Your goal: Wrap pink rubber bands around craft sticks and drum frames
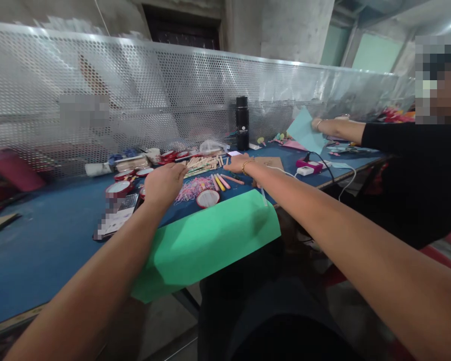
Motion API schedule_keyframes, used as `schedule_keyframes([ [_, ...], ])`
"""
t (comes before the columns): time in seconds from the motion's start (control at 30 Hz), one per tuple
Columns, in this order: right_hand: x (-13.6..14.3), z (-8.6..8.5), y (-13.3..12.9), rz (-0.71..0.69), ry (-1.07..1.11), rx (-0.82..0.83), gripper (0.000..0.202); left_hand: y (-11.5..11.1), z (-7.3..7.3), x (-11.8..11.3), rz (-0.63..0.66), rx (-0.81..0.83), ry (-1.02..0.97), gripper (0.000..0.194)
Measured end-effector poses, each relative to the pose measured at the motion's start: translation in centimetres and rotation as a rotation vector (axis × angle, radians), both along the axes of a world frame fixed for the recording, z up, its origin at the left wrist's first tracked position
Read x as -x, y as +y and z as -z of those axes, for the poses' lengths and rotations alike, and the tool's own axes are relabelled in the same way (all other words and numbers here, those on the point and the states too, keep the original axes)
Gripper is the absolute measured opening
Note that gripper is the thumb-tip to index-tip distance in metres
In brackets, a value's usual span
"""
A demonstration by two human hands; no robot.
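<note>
My left hand (164,182) reaches over the table at the left end of a pile of wooden craft sticks (205,163). Its fingers stretch toward the sticks, with nothing visible in them. At the pile's right end is my right hand (238,163), with a beaded bracelet on the wrist. Its fingers are loosely bent and partly hidden, and I see nothing held. Between my forearms, a large green sheet (210,238) lies curved over the table's front edge. Shredded pink and purple paper (195,188), several coloured pens (220,182) and a round red-rimmed container (208,198) sit just behind it.
A phone (116,220) rests left of the green sheet, near more red-rimmed containers (119,188). A black bottle (242,125) stands by the perforated metal panel (195,95). A power strip with cables (310,168) lies right. Beyond, a co-worker's hand (317,124) holds light-blue paper (304,131).
</note>
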State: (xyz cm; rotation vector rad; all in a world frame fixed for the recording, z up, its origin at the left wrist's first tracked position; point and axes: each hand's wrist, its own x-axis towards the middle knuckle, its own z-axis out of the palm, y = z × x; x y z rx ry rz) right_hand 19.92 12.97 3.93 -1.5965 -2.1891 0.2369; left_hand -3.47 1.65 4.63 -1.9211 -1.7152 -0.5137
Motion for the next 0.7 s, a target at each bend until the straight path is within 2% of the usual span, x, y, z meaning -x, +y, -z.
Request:
schedule_keyframes([
  [0.07,0.6,-1.0,-0.7,-0.087,-0.021,-0.108,0.036,-0.1,0.0,-0.1,0.02,0.003,-0.015,0.046],
  [0.17,2.2,-2.4,-2.0,-0.404,-0.088,-0.375,0.038,-0.1,0.0,0.0,0.038,-0.005,-0.029,0.046],
  [0.23,3.3,-2.9,-2.9,-0.508,-0.17,-0.448,0.037,-0.1,0.0,0.0,0.039,-0.008,-0.016,0.046],
  [0.3,4.1,-3.1,-3.5,-0.492,-0.282,-0.45,0.031,-0.1,0.0,0.0,0.052,-0.007,0.006,0.043],
  [0.43,4.7,-3.1,-3.6,-0.425,-0.43,-0.478,0.034,-0.1,-0.1,0.0,0.095,-0.003,0.014,0.041],
  [0.57,4.5,-3.1,-3.6,-0.433,-0.48,-0.496,0.032,0.0,0.0,0.1,0.088,-0.006,0.003,0.044],
  [0.7,4.4,-3.6,-4.8,-0.39,-0.474,-0.459,0.033,0.2,0.0,0.1,0.075,-0.013,0.024,0.046],
])
